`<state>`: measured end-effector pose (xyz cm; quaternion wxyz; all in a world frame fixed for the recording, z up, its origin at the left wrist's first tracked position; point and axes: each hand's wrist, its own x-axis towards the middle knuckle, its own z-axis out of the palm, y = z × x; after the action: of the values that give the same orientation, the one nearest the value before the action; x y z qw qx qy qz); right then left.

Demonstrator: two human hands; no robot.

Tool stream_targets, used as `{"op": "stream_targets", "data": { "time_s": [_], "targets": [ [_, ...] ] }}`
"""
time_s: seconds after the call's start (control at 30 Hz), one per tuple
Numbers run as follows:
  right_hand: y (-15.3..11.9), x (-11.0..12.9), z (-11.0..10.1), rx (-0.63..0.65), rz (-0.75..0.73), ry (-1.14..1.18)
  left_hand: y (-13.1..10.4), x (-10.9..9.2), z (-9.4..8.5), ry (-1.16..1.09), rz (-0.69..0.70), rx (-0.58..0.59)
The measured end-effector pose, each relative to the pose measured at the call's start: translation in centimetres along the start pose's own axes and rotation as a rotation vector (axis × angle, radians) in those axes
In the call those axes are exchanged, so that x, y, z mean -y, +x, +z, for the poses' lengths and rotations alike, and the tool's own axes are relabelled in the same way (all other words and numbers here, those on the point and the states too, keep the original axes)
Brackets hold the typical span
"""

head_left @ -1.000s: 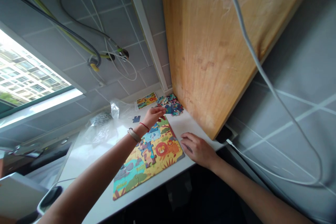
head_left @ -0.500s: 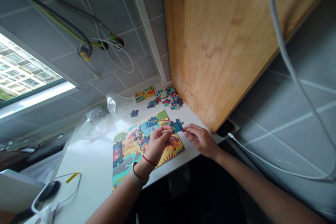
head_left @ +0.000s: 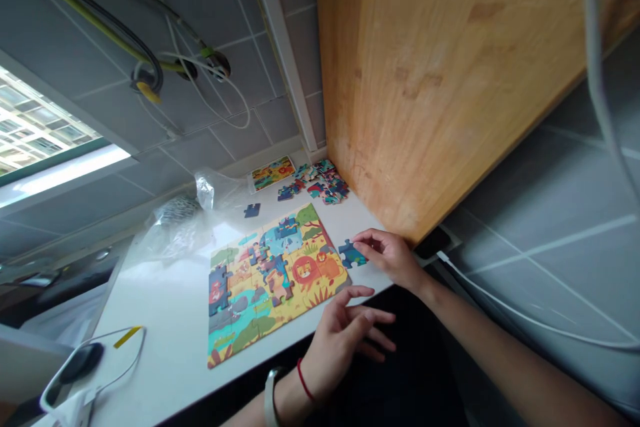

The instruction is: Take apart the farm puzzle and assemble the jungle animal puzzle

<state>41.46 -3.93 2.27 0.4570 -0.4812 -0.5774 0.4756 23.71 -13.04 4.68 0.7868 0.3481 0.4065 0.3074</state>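
Low in the head view, my left hand (head_left: 345, 333) is open with its fingers spread, just off the table's front edge and holding nothing. My right hand (head_left: 390, 257) pinches a dark blue puzzle piece (head_left: 351, 253) by its edge, low over the table to the right of the puzzle. The colourful animal puzzle (head_left: 305, 270) lies flat, showing a red lion, a blue elephant and green bushes. Several dark-backed pieces lie on the puzzle, among them one with a red figure (head_left: 218, 290) at its left side.
A heap of loose pieces (head_left: 327, 183) lies at the back beside a small picture card (head_left: 273, 173). A single piece (head_left: 252, 210) lies nearby. Clear plastic bags (head_left: 177, 227) are at the back left. A wooden panel (head_left: 400, 80) rises at the right; a cable (head_left: 525, 337) runs below it.
My left hand has let go of the puzzle piece and drawn back toward the table's front edge, uncovering the puzzle. The piece is now by my right hand, slightly lower and farther right.
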Motion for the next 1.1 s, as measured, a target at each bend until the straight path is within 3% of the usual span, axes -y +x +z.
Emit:
{"op": "stream_targets", "data": {
  "time_s": [0.1,0.27,0.33,0.43,0.53,0.63,0.87,1.1],
  "targets": [
    [0.1,0.1,-0.1,-0.005,0.025,0.015,-0.9,0.3,0.2,0.283,0.076,0.162],
    [0.1,0.0,-0.1,0.001,0.042,-0.001,-0.5,0.7,-1.7,1.133,0.396,0.640],
    [0.1,-0.3,-0.2,0.002,0.059,0.007,-0.1,1.5,-2.9,1.370,0.540,0.740],
    [0.1,-0.8,-0.3,-0.008,0.101,0.027,0.1,2.6,-4.3,1.574,0.680,0.782],
    [0.2,-0.9,-0.4,-0.029,0.141,0.033,0.0,3.5,-5.0,1.647,0.757,0.760],
    [0.1,-0.6,-0.4,-0.077,0.146,0.017,0.2,5.0,-5.1,1.565,0.783,0.749],
    [0.4,-0.6,1.2,-0.305,0.106,-0.138,0.8,9.5,-5.1,1.406,0.775,0.804],
    [0.9,-0.6,1.8,-0.358,0.186,-0.209,0.5,9.5,-5.1,1.470,0.773,0.774]
  ]
}}
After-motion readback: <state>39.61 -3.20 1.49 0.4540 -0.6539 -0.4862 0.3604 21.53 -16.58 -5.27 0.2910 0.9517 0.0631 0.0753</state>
